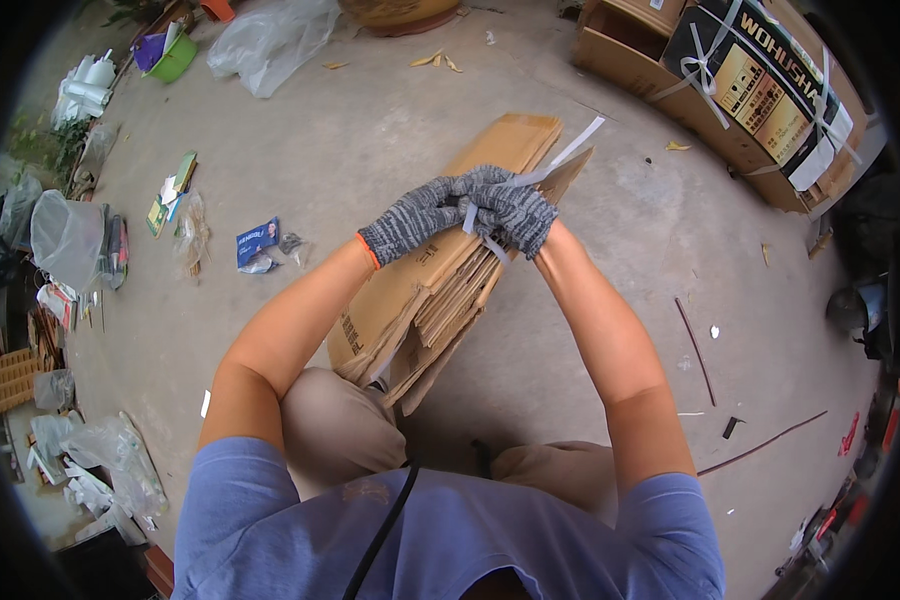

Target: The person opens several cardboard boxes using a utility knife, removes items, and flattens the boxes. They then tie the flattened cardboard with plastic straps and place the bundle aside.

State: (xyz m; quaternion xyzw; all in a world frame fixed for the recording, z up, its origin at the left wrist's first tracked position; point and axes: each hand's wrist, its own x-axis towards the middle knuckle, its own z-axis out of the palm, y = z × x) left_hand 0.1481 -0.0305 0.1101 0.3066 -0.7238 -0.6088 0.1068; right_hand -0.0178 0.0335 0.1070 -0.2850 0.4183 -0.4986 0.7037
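Observation:
A bundle of flattened cardboard (397,292) stands tilted on edge before my knees, its folded layers facing right. White plastic strapping (570,150) runs around its middle, with a loose end sticking out to the upper right. My left hand (420,214), in a grey knitted glove with an orange cuff, lies on the bundle's top edge with its fingers at the strap. My right hand (514,214), gloved alike, meets it there, fingers curled on the strap. The fingertips overlap, so the exact grip of each is partly hidden.
A large tied cardboard box (757,90) stands at the upper right. Clear plastic sheeting (274,41) and a green basin (172,60) lie at the upper left. A blue packet (257,244) is left of the bundle. Thin rods (695,351) lie on the floor at right; plastic bags line the left side.

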